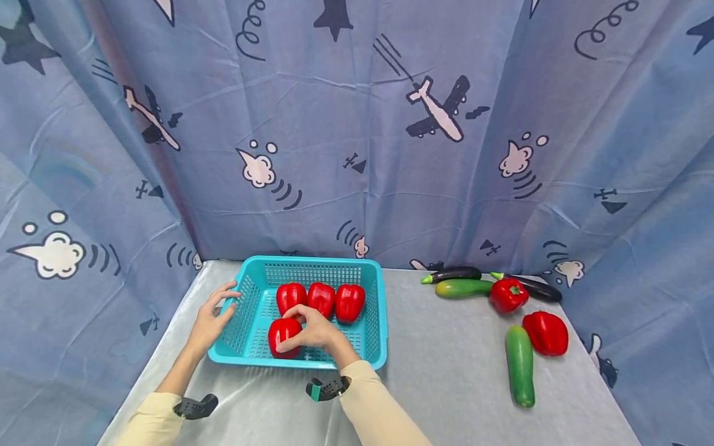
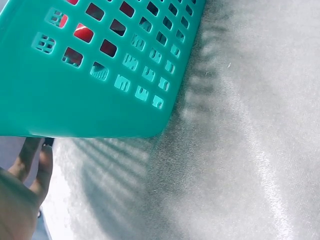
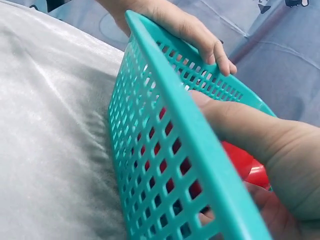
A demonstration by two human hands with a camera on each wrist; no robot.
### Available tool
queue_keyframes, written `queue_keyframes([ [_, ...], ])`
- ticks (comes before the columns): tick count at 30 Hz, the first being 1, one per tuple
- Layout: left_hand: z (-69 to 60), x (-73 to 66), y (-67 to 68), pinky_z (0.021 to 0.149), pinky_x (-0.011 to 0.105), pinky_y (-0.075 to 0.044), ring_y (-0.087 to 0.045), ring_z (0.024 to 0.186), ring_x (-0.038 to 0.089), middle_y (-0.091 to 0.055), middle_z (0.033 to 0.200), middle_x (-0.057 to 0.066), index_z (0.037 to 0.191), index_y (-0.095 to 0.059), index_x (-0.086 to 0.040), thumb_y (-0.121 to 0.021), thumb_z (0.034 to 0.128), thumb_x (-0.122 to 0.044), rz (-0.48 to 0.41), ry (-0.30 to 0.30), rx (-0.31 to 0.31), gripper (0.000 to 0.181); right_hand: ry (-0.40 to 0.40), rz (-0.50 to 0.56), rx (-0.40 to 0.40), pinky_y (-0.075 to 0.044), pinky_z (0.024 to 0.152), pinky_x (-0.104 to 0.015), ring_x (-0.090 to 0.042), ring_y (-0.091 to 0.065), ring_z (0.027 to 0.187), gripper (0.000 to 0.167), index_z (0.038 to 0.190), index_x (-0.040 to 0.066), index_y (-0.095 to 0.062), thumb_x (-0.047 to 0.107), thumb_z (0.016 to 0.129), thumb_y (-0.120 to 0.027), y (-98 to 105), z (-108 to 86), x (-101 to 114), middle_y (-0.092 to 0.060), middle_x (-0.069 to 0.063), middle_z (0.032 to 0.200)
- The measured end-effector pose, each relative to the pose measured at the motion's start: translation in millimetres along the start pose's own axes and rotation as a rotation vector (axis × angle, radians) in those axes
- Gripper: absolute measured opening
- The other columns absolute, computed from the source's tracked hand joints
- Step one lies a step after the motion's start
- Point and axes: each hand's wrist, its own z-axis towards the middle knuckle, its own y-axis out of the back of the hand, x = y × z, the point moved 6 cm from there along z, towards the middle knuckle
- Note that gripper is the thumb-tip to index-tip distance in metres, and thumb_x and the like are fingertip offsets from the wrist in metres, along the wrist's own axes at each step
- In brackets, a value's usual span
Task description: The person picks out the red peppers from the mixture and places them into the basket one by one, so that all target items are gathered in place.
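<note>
A turquoise basket [image 1: 312,363] holds several red bell peppers, three of them in a row [image 1: 349,303] toward its back. My right hand [image 1: 315,331] reaches over the front rim and grips another red pepper [image 1: 277,337] at the front left of the basket, thumb and fingers round it. At the basket's left rim, my left hand [image 1: 209,322] rests with its fingers over the edge. In the right wrist view the left hand [image 3: 182,27] lies on the far rim, and the right hand [image 3: 270,145] is inside the basket. The left wrist view shows the basket's corner [image 2: 75,110] beside the left fingers.
To the right on the grey tabletop [image 1: 446,371] lie two dark eggplants [image 1: 460,272] [image 1: 538,289], two green zucchini [image 1: 463,288] [image 1: 520,365] and two more red peppers [image 1: 508,295] [image 1: 546,333]. A patterned blue curtain [image 1: 357,124] hangs behind and at both sides.
</note>
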Motion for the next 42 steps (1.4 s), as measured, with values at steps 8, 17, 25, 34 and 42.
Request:
queue_keyframes([
  [8,0.1,-9.5,-0.1,0.096,0.066,-0.039,-0.037,0.135,0.052,-0.043,0.146,0.033,0.12,-0.061,0.014,-0.056,0.0967,0.013,-0.008,-0.006,0.003,0.024,0.002,0.024,0.013,-0.058,0.075,-0.039,-0.024,-0.052,0.108,0.053,0.118,0.014,-0.063,0.013,0.073,-0.092,-0.6,0.2,-4.6,-0.057,-0.001,0.109],
  [17,0.3,-5.8,-0.7,0.097,0.039,-0.044,-0.036,0.135,0.054,-0.042,0.146,0.034,0.12,-0.059,0.016,-0.055,0.0973,0.012,-0.005,-0.016,0.008,0.023,-0.017,0.047,-0.007,-0.058,0.076,-0.04,-0.026,-0.053,0.109,0.051,0.116,0.014,-0.065,0.011,0.073,-0.091,-1.1,1.0,-7.7,-0.06,-0.001,0.11],
  [25,-0.5,-15.2,-0.5,0.088,0.017,-0.042,-0.037,0.131,0.057,-0.042,0.143,0.038,0.118,-0.058,0.018,-0.055,0.0959,0.014,-0.011,-0.036,0.016,0.023,0.022,0.133,-0.085,-0.058,0.076,-0.042,-0.032,-0.058,0.107,0.039,0.111,0.001,-0.066,0.0,0.077,-0.086,1.2,3.9,-5.2,-0.066,-0.01,0.106],
  [34,2.4,21.1,-0.4,0.101,0.051,-0.041,-0.037,0.139,0.045,-0.044,0.15,0.024,0.123,-0.062,0.009,-0.057,0.0997,0.006,-0.014,0.006,0.017,0.024,0.007,0.093,-0.087,-0.058,0.074,-0.044,-0.033,-0.059,0.105,0.041,0.114,0.002,-0.067,-0.003,0.077,-0.085,-0.3,1.3,-4.1,-0.063,-0.018,0.112],
  [42,0.9,7.1,-0.7,0.094,0.026,-0.043,-0.037,0.136,0.049,-0.043,0.148,0.03,0.122,-0.061,0.013,-0.057,0.0985,0.009,0.008,-0.022,0.014,0.024,0.01,0.057,-0.069,-0.058,0.078,-0.048,-0.035,-0.057,0.109,0.042,0.114,0.002,-0.067,0.003,0.077,-0.086,8.8,-0.2,-3.4,-0.062,-0.018,0.116],
])
